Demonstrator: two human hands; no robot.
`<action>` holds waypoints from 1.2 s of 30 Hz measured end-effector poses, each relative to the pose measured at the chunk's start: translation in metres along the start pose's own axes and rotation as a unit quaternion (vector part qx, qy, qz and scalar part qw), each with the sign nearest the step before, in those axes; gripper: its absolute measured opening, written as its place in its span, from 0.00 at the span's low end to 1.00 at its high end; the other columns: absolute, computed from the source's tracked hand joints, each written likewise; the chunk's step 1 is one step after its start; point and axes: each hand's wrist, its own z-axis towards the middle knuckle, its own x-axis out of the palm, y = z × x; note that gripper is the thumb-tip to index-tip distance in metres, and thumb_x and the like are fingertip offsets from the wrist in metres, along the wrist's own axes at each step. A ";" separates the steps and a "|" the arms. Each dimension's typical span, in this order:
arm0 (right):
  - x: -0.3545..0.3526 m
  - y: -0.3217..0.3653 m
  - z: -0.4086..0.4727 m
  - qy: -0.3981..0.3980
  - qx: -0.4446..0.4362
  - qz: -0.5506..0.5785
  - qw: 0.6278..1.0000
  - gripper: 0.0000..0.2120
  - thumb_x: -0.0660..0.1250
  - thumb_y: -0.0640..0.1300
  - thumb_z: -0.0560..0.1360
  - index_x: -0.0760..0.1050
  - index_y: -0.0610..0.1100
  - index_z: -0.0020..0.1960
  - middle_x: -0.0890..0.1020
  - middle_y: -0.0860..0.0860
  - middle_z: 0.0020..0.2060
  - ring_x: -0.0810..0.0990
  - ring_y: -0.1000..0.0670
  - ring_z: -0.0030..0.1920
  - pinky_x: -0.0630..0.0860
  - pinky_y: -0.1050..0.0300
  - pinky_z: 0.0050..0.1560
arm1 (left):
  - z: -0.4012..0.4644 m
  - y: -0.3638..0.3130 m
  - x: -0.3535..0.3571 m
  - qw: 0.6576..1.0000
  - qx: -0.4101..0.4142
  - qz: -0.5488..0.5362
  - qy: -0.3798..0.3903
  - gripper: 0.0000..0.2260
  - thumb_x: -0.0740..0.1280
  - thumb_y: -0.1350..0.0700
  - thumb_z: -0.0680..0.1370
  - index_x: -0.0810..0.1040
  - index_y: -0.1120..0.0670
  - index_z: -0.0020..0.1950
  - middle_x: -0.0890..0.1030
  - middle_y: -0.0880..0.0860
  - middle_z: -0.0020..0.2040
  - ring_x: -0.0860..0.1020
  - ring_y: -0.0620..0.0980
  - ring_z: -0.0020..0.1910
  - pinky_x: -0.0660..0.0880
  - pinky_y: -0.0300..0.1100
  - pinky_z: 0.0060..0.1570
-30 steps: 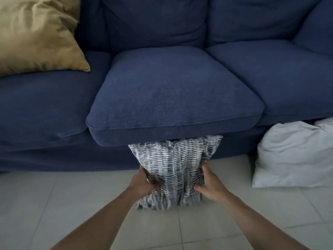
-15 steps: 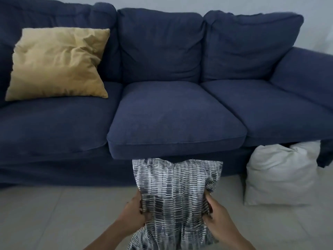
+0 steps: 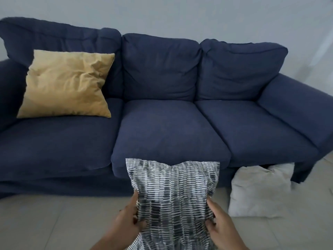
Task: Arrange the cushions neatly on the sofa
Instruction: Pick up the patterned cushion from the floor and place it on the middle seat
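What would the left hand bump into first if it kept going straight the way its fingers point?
The left hand already grips the grey-and-white striped fabric cushion. Going straight on, it would probably meet the front edge of the dark blue fabric sofa, though depth is unclear.

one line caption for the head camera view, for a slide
Both hands, left and right, hold a striped cushion before a blue sofa.
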 end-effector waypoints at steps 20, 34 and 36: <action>-0.250 0.299 0.163 0.047 -0.042 -0.043 0.997 0.37 0.67 0.34 0.83 0.54 0.49 0.86 0.62 0.57 0.82 0.60 0.56 0.83 0.61 0.65 0.77 | 0.143 -0.331 -0.205 0.994 -0.047 0.090 -0.047 0.49 0.74 0.59 0.80 0.42 0.41 0.87 0.71 0.39 0.40 0.73 0.39 0.38 0.78 0.44 0.47; -0.228 0.351 0.451 -0.011 -0.094 -0.023 0.995 0.35 0.65 0.32 0.83 0.59 0.48 0.85 0.70 0.59 0.66 0.70 0.62 0.64 0.67 0.80 0.56 | 0.395 -0.357 -0.306 0.990 -0.011 0.095 -0.105 0.48 0.75 0.64 0.78 0.50 0.46 0.88 0.76 0.29 0.46 0.85 0.46 0.56 0.78 0.45 0.65; -0.211 0.347 0.490 -0.025 -0.096 -0.037 0.994 0.35 0.64 0.32 0.82 0.58 0.48 0.85 0.73 0.55 0.65 0.76 0.58 0.58 0.71 0.70 0.57 | 0.432 -0.344 -0.313 0.988 -0.012 0.104 -0.112 0.47 0.74 0.65 0.79 0.50 0.45 0.88 0.75 0.29 0.45 0.84 0.47 0.53 0.78 0.44 0.63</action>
